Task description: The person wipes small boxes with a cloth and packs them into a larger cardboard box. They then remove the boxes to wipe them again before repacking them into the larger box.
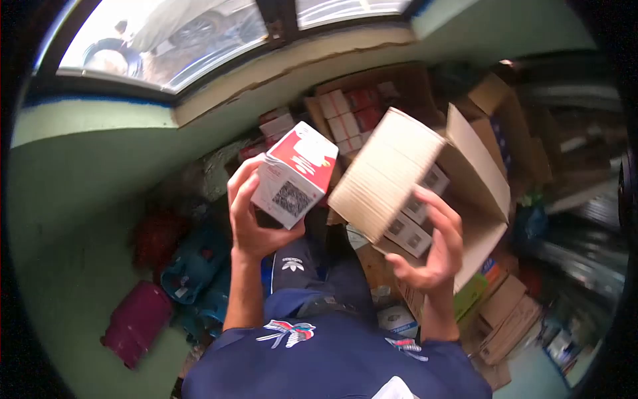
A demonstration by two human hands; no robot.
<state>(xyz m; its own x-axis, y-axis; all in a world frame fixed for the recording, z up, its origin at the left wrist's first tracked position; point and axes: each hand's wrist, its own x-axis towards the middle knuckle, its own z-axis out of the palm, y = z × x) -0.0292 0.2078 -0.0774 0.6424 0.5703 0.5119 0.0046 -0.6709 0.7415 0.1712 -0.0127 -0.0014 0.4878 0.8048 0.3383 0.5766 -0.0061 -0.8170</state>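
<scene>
My left hand (249,216) grips a small red and white box (296,174) with a QR code on one side, holding it up in front of me. My right hand (435,249) is at the near edge of an open cardboard carton (478,179), fingers curled beside the small white boxes (409,229) packed inside it. One carton flap (385,173) is folded up between the two hands. The carton rests over my lap, above my dark blue trousers.
More red and white boxes (349,113) fill another carton against the wall. Flattened and stacked cartons (505,319) lie at the right. Teal and maroon bags (193,269) sit on the floor at the left. A window (173,40) runs above.
</scene>
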